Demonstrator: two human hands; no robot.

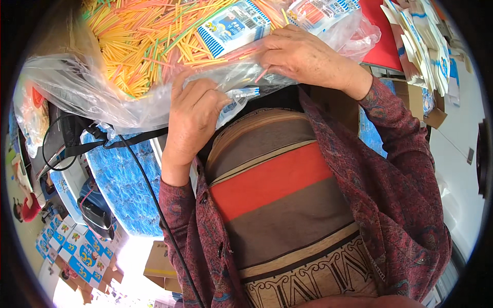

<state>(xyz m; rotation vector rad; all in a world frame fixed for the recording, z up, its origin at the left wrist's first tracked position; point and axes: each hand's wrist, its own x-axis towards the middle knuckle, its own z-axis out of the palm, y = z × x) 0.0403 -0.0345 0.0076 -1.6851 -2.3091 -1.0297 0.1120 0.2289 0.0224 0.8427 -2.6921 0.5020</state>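
Observation:
A heap of thin yellow, pink and green sticks (131,49) lies on a clear plastic sheet (149,113) in front of me. My left hand (194,115) is at the heap's near edge, its fingers curled round a small clear packet (237,102) with blue and white print. To its right, my right hand (305,56) is closed, and a pink stick (261,76) pokes out below its fingertips. Just beyond that hand, a blue and white packet (233,28) rests on the sticks. Another packet (321,13), with pink sticks showing through, lies farther right.
Flat white paper bags (423,46) are piled at the far right, beside a red surface (382,33). Below them is an open cardboard box (436,110). A black cable (149,187) runs down on my left past a blue-covered block (123,179). Printed cartons (82,251) stand at lower left.

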